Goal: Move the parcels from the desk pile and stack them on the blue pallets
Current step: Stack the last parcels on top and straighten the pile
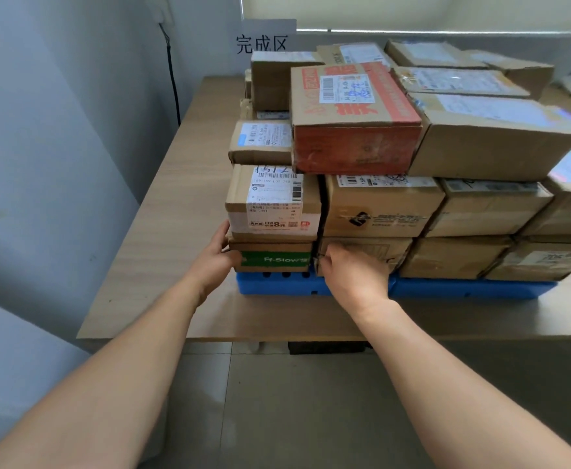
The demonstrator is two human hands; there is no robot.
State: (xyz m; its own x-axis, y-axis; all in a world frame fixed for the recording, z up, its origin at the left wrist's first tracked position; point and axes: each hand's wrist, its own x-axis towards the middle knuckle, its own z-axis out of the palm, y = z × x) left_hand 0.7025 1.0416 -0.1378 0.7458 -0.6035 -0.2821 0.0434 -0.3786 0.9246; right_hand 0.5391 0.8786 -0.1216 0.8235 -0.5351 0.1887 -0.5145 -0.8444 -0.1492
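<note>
Parcels: creased, taped rectangular cardboard.

White sign on grey wall, black cable, tiled floor

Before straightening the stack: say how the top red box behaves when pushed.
The red box spans the labelled parcel and the logo parcel below, so it may rock. Its squared cardboard looks stiff: probably slides, won't roll.

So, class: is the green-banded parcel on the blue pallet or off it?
On it: the green-banded parcel sits directly on the blue pallet.
</note>
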